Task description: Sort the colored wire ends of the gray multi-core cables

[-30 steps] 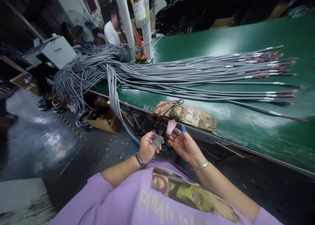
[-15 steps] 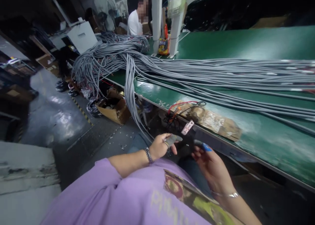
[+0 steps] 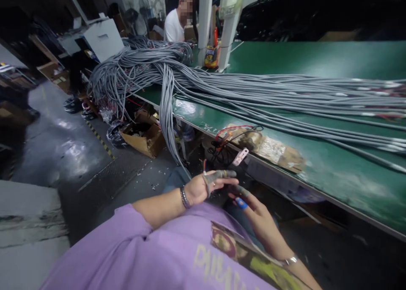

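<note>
My left hand is in front of my lap, palm turned up, with grey finger covers. Its long fingers point right, and a grey cable from the hanging bundle runs to it. Thin coloured wire ends stick up just above the palm. My right hand comes in from the right, its fingers bent toward the left fingertips. A blue wrap is on its thumb and a dark cover on a finger. Anything between its fingertips is too small to make out.
Many grey cables lie along the green bench, heaped at its left end. Taped cardboard and a pink-white strip are at the near edge. An open carton stands on the floor. A person in white sits beyond.
My right hand has moved left, close to the left fingertips. My left hand has turned palm up with fingers straighter, and coloured wire ends now show above it. The view has shifted slightly.
</note>
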`<state>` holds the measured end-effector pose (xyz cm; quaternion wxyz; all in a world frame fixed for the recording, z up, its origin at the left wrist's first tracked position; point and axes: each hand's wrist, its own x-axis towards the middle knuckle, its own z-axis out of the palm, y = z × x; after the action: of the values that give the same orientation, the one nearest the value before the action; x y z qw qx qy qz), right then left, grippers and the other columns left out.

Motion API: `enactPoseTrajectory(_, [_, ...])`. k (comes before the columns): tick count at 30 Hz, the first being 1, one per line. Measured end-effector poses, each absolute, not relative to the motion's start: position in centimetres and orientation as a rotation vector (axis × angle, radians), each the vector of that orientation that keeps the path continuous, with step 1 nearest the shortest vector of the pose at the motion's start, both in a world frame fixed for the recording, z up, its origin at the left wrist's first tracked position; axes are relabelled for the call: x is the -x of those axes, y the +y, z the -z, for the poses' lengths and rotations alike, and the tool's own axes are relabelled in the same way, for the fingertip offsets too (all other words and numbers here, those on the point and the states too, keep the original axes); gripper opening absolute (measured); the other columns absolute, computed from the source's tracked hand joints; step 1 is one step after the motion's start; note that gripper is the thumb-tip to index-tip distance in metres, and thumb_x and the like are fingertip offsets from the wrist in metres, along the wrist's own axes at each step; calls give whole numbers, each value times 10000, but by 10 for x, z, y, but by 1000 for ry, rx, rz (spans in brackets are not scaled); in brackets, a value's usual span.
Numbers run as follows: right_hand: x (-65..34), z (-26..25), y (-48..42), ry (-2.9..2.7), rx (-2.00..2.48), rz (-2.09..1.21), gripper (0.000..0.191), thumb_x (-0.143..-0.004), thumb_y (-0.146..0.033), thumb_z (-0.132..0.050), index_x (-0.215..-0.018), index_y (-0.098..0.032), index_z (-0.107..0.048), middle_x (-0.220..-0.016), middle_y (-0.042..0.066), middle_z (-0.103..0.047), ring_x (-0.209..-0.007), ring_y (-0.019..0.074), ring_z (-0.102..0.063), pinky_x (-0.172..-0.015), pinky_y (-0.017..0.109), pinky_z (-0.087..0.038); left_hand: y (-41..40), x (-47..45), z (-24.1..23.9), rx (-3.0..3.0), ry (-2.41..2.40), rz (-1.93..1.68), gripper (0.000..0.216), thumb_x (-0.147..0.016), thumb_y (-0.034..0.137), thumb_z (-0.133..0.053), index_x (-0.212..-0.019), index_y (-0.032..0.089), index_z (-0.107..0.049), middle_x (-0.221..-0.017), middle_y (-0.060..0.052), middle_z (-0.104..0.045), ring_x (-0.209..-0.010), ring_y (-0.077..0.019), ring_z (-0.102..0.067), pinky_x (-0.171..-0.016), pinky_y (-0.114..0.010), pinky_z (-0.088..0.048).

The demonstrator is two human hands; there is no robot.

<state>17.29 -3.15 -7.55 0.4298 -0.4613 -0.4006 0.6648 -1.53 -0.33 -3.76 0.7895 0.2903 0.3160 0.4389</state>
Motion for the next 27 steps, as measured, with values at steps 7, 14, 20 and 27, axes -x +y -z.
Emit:
enactPoseTrajectory(7, [-166,78,-37,-678,1022,-1882,572,-677,-708,-666,-1036,-267,-724,-1156,111,-711,-1162,295,-605,-1046,468,-409,-6,34,32,-371,554,-933,292,-823,282,-541,-1064,167,-658,-1426,-117,-509,-1386,-273,-365,-1055,-390,-358])
enactPoseTrajectory(14, [-158,36,-37,-448,680,-2082,751,-668,-826,-533,-1098,-234,-704,-1337,123,-600,-1279,291,-507,-960,421,-477,-12,43,20,-389,595,-948,422,-813,309,-535,-1213,181,-581,-1444,-103,-485,-1407,-257,-328,-1082,-387,-344])
enactPoseTrajectory(20, [-162,40,-43,-406,624,-2104,820,-683,-848,-473,-1169,-217,-671,-1390,129,-551,-1287,293,-490,-947,418,-469,-9,44,28,-411,594,-935,498,-832,336,-524,-1300,165,-528,-1482,-111,-437,-1405,-253,-332,-1101,-382,-330])
enactPoseTrajectory(27, [-161,39,-45,-405,611,-2140,838,-653,-851,-504,-1150,-200,-679,-1361,149,-572,-1259,301,-513,-913,407,-478,-13,43,26,-424,607,-892,440,-863,321,-521,-1276,174,-555,-1473,-97,-455,-1386,-238,-370,-1075,-349,-370])
